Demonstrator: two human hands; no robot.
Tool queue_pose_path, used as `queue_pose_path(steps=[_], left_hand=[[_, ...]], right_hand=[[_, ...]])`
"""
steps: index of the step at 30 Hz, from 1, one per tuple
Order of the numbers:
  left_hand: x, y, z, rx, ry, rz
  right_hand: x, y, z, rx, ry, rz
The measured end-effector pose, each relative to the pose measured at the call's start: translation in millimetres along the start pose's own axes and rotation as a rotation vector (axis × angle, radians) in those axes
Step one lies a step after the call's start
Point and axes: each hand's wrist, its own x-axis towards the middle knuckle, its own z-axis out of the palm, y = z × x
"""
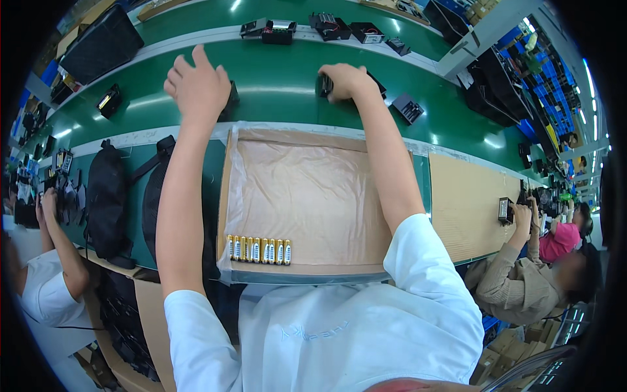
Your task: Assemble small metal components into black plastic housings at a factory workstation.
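Observation:
My left hand [198, 85] is raised over the green conveyor, fingers apart. Beside its wrist a black object [232, 99] shows, mostly hidden by the hand; I cannot tell whether they touch. Further right, my right hand [351, 81] curls its fingers round a small black case [325, 85], its far side covered by the hand. Another black piece [377, 83] lies just behind that wrist. To the right of it rests a black battery holder [407, 109]. Near my body, a row of several gold and silver AA batteries [259, 250] lies in a plastic-lined cardboard tray [307, 269].
Open black boxes [277, 32] stand along the conveyor's far ledge. A black unit [109, 101] sits at the left. Black bags [106, 196] lie left of the tray, a cardboard sheet [467, 196] right of it. Co-workers sit on both sides; one hand [520, 217] holds a black device.

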Motion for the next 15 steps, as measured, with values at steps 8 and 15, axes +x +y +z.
queue_pose_path(steps=[8,15], left_hand=[[1,21,-1,-1.098,-0.645,-0.268],[9,29,1,-1.423,-0.855,-0.85]], right_hand=[[-14,-60,-8,0.753,0.479,-0.543],[-13,-84,-2,0.876,0.388,-0.614]])
